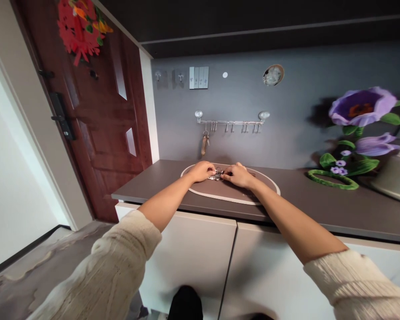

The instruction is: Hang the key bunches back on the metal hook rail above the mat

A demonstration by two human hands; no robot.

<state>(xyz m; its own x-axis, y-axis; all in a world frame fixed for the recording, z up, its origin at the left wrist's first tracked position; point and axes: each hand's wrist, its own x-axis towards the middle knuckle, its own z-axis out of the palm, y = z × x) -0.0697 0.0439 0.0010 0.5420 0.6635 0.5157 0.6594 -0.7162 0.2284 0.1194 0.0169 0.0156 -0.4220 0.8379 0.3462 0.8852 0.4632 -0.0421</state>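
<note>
A bunch of keys (217,175) with a metal ring lies on the brown oval mat (216,192), between my two hands. From the left, my left hand (202,171) has its fingers closed on the keys. My right hand (238,175) grips the same bunch from the right, its fingers curled and pressed together. Parts of the keys are hidden under the fingers. Above the mat, another set of keys with a brown fob (204,144) hangs from the clear hook rail (231,122) on the wall.
The mat lies on a dark countertop (166,178) over white cabinet doors (190,249). Purple artificial flowers (363,109) stand at the right, near a pale rounded object (395,173). A dark shelf (253,26) overhangs the counter. A red-brown door (103,111) is at the left.
</note>
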